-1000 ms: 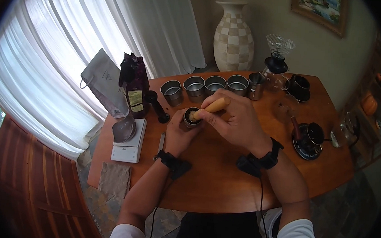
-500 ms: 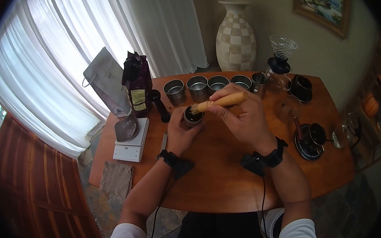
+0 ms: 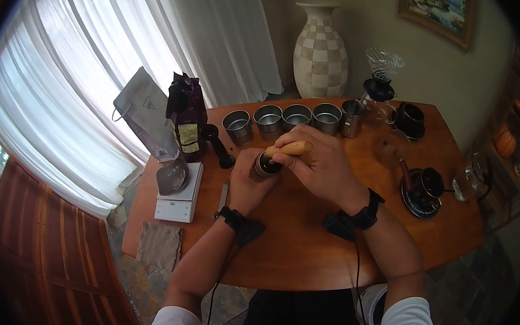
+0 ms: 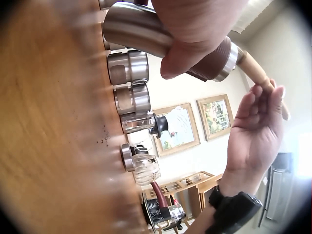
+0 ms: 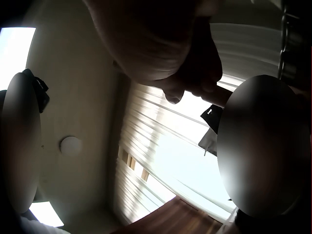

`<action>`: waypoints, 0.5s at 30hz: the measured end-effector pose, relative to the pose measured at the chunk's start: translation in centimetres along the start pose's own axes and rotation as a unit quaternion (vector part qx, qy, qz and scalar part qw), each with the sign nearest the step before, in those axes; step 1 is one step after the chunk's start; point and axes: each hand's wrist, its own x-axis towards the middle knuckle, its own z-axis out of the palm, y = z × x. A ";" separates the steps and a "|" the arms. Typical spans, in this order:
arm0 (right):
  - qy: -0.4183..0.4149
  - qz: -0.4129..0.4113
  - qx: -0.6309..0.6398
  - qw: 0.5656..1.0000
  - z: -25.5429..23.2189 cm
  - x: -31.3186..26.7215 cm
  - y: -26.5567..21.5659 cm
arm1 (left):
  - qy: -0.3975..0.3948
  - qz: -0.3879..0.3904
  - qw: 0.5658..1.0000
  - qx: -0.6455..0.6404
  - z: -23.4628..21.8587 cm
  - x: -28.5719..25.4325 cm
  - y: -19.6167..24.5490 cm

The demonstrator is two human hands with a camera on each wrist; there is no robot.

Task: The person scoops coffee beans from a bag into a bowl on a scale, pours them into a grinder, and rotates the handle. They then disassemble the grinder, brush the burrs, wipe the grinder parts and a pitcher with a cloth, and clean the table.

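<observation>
Head view: the wooden surface (image 3: 302, 251) carries most of its things along the far edge and the sides, probably to leave elbow room in front. At the left a dark bag (image 3: 187, 120) stands near a white scale (image 3: 184, 199), likely within easy reach. Beyond the hands, metal cups (image 3: 296, 117) sit in a row, perhaps lined up to keep them together.

The canister (image 4: 139, 29) is slightly tilted and seemingly clear of the surface, the left hand (image 3: 251, 183) curling its grip round the body — presumably to steady it against the strokes.

Smallest is the brush (image 3: 296, 147): the right hand (image 3: 320, 164) pinches its wooden handle in a thumb-and-finger grip, probably for fine control, with the tip at the canister's mouth — the bristles are too hidden to make out.
</observation>
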 end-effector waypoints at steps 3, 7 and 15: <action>-0.007 0.013 -0.033 0.999 -0.9 -0.1 -0.1 | 0.010 -0.004 1.000 0.021 -0.2 0.1 -0.1; 0.020 0.016 0.005 1.000 -1.0 0.2 -0.6 | 0.014 -0.008 1.000 0.007 -0.1 0.1 -0.3; 0.111 0.191 0.107 0.969 -4.1 1.6 -0.5 | 0.058 -0.150 0.973 -0.167 0.2 -0.2 -2.6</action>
